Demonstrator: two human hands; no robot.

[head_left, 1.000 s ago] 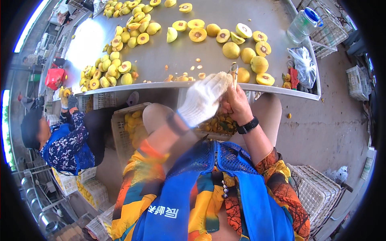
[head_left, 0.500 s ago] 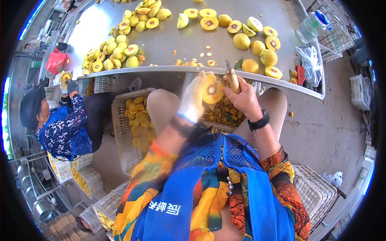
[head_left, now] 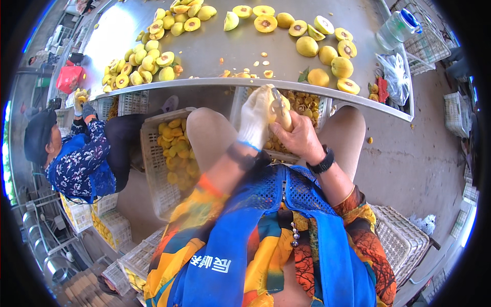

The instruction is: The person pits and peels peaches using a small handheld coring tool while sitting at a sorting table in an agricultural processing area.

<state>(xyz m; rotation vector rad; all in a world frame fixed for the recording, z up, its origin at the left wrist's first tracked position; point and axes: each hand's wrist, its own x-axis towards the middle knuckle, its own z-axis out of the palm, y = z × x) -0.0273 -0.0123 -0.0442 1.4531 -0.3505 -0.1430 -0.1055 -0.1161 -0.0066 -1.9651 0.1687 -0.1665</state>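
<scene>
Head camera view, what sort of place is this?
Probably a fruit-processing workshop: halved yellow fruit lies across a metal table, a white crate holds more, and a co-worker is alongside.

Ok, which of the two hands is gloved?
The left hand: it wears a white glove, while the right hand is bare and holds a pale-handled tool.

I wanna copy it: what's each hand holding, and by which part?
The right hand grips a tool by its light handle. The gloved left hand holds a yellow fruit, partly hidden, so where cannot be told.
</scene>
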